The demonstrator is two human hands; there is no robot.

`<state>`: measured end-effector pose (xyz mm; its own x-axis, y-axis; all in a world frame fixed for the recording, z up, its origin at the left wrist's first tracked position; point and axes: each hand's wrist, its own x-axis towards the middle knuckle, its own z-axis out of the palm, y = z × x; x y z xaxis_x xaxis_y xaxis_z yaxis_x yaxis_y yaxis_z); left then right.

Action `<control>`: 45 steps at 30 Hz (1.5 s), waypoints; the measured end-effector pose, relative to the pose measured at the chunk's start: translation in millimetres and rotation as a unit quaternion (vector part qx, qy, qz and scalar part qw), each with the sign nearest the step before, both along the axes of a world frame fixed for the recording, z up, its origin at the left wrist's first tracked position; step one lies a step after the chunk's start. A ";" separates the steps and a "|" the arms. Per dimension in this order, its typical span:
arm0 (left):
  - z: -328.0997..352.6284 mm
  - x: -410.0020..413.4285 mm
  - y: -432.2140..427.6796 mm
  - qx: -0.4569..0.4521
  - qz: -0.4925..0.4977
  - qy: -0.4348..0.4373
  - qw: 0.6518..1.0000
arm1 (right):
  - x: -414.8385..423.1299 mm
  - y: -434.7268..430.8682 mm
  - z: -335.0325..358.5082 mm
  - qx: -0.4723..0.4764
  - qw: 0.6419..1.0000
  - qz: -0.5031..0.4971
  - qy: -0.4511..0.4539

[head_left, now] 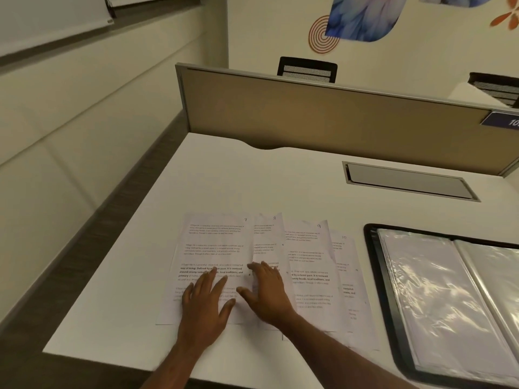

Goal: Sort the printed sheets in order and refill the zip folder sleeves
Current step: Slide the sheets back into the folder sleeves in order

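Both hands lie flat with fingers straight and spread, holding nothing and only pressing on paper: the left hand [206,303] rests on the lower part of the sheet marked 7 [213,242], and the right hand [268,294] rests just beside it on the sheet marked 8 [268,237], its thumb reaching toward the seam where the two pages overlap. These belong to a fanned row of printed sheets near the front edge of the white desk [224,175], each overlapping the next toward the right: after 8 come the sheet marked 9 [309,262] and the sheet marked 10 [346,265], of which only a narrow strip shows. The handwritten numbers sit at the top right corners. At the right edge of the desk the black zip folder [376,276] lies open, just beside the fan, its clear sleeves [421,290] glossy with reflected light. Toward the far edge a grey cable hatch [407,181] is set into the surface, and a tan partition [309,116] stands along that edge, with a black chair back [307,69] showing above it.
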<state>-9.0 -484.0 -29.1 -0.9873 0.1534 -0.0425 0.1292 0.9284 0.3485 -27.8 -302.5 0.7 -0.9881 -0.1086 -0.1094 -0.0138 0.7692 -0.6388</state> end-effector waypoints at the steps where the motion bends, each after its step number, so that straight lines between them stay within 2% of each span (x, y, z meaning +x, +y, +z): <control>1: 0.0 0.4 0.3 0.001 0.001 0.000 1.000 | -0.5 -1.5 0.9 -0.040 0.999 -0.021 -0.006; 5: 0.2 3.2 2.9 0.003 0.002 -0.004 1.000 | -4.5 -5.7 11.0 -0.220 0.968 -0.103 -0.067; 11: 0.9 3.5 3.3 -0.002 0.002 -0.006 1.000 | -9.2 -7.5 6.4 -0.235 0.948 -0.157 -0.146; 16: 5.3 1.9 0.9 0.006 0.015 0.002 1.000 | -9.4 -2.9 8.9 -0.209 0.959 -0.152 -0.119; 22: 17.3 -12.8 -3.0 0.046 0.044 0.051 0.997 | -3.8 33.0 19.0 -0.292 0.929 -0.206 -0.100; 26: 21.8 -19.8 11.4 0.112 0.078 0.072 0.988 | 9.7 68.7 27.8 -0.339 0.900 -0.261 -0.081; 32: 33.7 -23.1 63.0 0.270 0.079 0.024 0.959 | 43.1 125.3 33.9 -0.363 0.873 -0.319 -0.063; 38: 51.4 -29.5 127.3 0.445 0.116 -0.086 0.884 | 78.4 183.8 35.4 -0.383 0.833 -0.395 -0.054; 43: 53.3 -26.8 169.1 0.442 0.086 -0.080 0.889 | 103.5 231.1 32.5 -0.411 0.792 -0.449 -0.049; 45: 51.0 -25.1 185.6 0.438 0.085 -0.103 0.889 | 112.5 249.1 33.3 -0.402 0.794 -0.454 -0.049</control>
<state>-34.0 -298.4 21.9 -0.9846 0.0654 -0.1624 -0.1371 0.2887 0.9475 84.6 -53.4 34.0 -0.6904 0.5694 -0.4462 0.3923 -0.2236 -0.8923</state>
